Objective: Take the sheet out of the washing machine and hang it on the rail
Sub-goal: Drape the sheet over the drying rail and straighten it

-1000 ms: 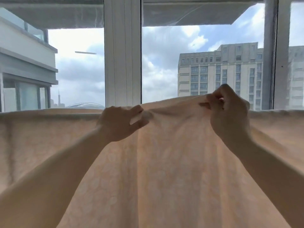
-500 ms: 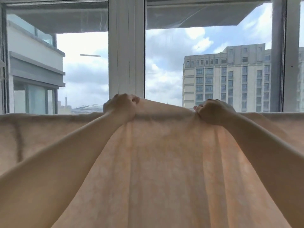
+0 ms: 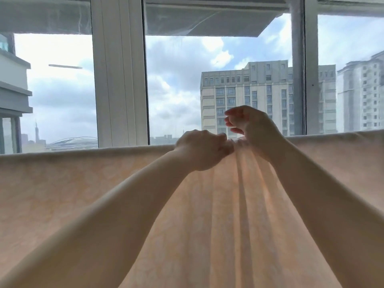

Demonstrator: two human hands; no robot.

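Head view: sheet [image 3: 83,194] hangs across the frame below the window [image 3: 172,90]. Left hand [image 3: 202,151] pinches its bunched top edge; right hand [image 3: 252,126] hovers above, fingers loosely curled, holding nothing. No writing legible.

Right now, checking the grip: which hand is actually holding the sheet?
The left hand: its curled fingers pinch the bunched top edge of the sheet. The right hand is lifted above that edge, fingers loosely curled, holding nothing.

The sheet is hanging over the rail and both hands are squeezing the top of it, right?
Not quite. In the head view only the left hand grips the top of the sheet. The right hand is lifted above it with fingers loose, holding nothing. The sheet does hang over the rail.
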